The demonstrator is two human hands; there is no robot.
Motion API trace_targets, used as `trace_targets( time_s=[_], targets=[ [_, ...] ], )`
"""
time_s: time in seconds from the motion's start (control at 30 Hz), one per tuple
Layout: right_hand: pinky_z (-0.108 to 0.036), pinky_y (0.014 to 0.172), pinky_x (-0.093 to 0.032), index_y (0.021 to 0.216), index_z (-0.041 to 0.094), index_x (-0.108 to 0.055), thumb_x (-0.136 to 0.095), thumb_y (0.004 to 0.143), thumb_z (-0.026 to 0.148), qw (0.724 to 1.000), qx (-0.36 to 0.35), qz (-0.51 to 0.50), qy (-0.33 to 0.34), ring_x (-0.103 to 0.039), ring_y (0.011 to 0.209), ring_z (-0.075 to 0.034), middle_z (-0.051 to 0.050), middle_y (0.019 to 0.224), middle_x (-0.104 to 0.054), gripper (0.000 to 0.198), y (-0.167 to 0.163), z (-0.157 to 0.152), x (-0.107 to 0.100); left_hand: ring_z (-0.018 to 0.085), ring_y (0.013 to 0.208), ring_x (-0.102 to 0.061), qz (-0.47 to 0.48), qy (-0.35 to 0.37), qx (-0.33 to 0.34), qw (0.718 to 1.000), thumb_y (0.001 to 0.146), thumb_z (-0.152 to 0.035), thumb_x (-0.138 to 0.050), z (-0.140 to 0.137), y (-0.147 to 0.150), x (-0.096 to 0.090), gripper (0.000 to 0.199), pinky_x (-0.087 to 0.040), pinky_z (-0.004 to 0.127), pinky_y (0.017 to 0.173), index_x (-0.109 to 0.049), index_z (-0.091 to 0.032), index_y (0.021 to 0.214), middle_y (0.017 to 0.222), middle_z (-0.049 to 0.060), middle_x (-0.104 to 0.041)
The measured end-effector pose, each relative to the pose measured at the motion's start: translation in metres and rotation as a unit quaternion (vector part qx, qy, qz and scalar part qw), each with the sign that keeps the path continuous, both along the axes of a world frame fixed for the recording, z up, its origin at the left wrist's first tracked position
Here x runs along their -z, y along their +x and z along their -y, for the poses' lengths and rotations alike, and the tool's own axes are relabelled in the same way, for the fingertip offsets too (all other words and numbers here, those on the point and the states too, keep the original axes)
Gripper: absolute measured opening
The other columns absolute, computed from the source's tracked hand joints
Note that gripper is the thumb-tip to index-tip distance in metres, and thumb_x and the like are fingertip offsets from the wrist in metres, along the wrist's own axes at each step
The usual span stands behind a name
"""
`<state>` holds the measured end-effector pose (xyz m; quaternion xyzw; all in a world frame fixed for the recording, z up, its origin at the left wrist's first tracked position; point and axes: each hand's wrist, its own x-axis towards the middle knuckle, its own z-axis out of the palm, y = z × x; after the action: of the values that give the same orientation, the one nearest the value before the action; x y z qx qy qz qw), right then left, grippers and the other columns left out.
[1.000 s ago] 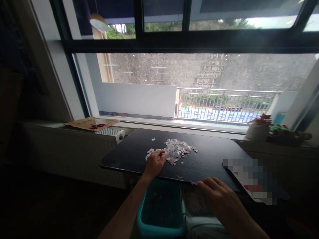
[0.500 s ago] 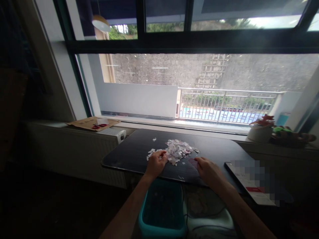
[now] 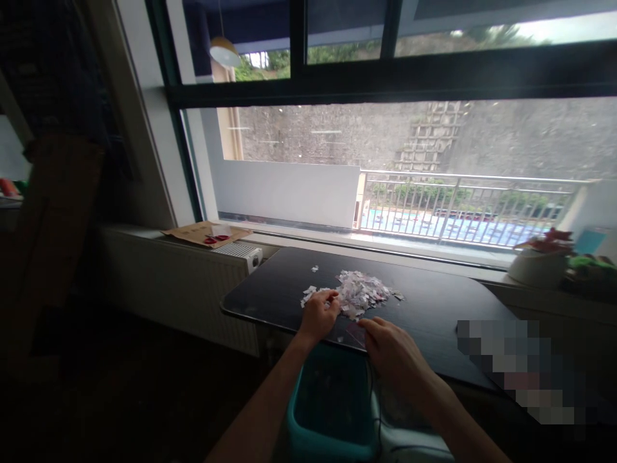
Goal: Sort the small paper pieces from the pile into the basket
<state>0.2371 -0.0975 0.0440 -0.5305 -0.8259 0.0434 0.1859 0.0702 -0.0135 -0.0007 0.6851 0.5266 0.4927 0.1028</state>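
A heap of small white paper scraps lies on the dark tabletop. My left hand rests at the heap's left edge, its fingers loosely curved and slightly apart. Between the thumb and fingers of my right hand is a thin, see-through purplish card, held low over the table's front edge. One loose scrap lies beside the card. Just below the front edge stands a teal bin; its dark inside is hard to make out.
A pale container stands right of the bin, with a dark cord between them. Brown paper and red-handled scissors lie left, above a radiator. A white pot sits on the right sill. A blurred-out item covers the table's right corner.
My right hand has moved left and nearer the front edge with the card, closer to my left hand. The left hand stays by the heap. The view has turned slightly left.
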Motion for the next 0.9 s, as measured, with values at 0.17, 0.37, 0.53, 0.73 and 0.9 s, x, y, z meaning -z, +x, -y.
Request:
trace_targets(
  time_s=[0.17,0.37,0.53,0.73,0.9],
  targets=[
    [-0.023,0.064,-0.037,0.105,0.024,-0.061,-0.038,0.085,0.016,1.0,-0.022,0.012,0.018,-0.059,0.079,-0.016,-0.004,0.088,-0.064,0.032,-0.01,0.003,0.001,0.016,0.088,-0.06,0.001,0.005,-0.002,1.0,0.078,-0.021,-0.05,-0.001,0.0,0.001,0.021,-0.046,0.028,0.084,-0.065,-0.018,0.091,0.089,0.004,-0.067],
    [-0.024,0.065,-0.04,0.106,0.025,-0.06,-0.037,0.085,0.019,0.997,-0.035,-0.058,0.037,-0.06,0.079,-0.016,-0.004,0.092,-0.065,0.032,-0.005,0.006,-0.001,0.017,0.089,-0.059,0.004,-0.001,0.003,1.0,0.078,-0.022,-0.049,0.001,0.0,0.0,0.022,-0.045,0.029,0.084,-0.065,-0.017,0.092,0.09,0.005,-0.067],
    [-0.024,0.047,-0.043,0.109,0.021,-0.054,-0.033,0.085,0.031,0.965,0.053,-0.25,-0.053,-0.059,0.052,-0.013,-0.002,0.071,-0.063,0.034,0.028,-0.044,0.019,0.017,0.089,-0.059,0.008,-0.012,0.003,1.0,0.078,-0.023,-0.05,0.0,0.0,0.001,0.022,-0.047,0.029,0.081,-0.065,-0.017,0.092,0.091,0.006,-0.067],
    [-0.022,0.043,-0.041,0.1,0.015,-0.06,-0.044,0.075,0.026,0.956,0.069,-0.278,-0.058,-0.055,0.047,-0.012,-0.001,0.063,-0.062,0.032,0.017,-0.102,0.033,0.018,0.088,-0.059,0.002,-0.018,0.008,1.0,0.078,-0.025,-0.049,-0.002,-0.003,0.002,0.024,-0.047,0.029,0.078,-0.065,-0.017,0.094,0.093,0.007,-0.066],
    [-0.023,0.057,-0.04,0.073,0.016,-0.068,-0.055,0.065,0.019,0.968,0.076,-0.238,-0.029,-0.057,0.062,-0.015,-0.003,0.063,-0.065,0.016,0.023,-0.095,0.025,0.017,0.089,-0.06,0.004,-0.013,0.004,1.0,0.079,-0.026,-0.049,-0.003,-0.003,0.002,0.024,-0.047,0.029,0.079,-0.065,-0.016,0.093,0.092,0.007,-0.067]
  ],
)
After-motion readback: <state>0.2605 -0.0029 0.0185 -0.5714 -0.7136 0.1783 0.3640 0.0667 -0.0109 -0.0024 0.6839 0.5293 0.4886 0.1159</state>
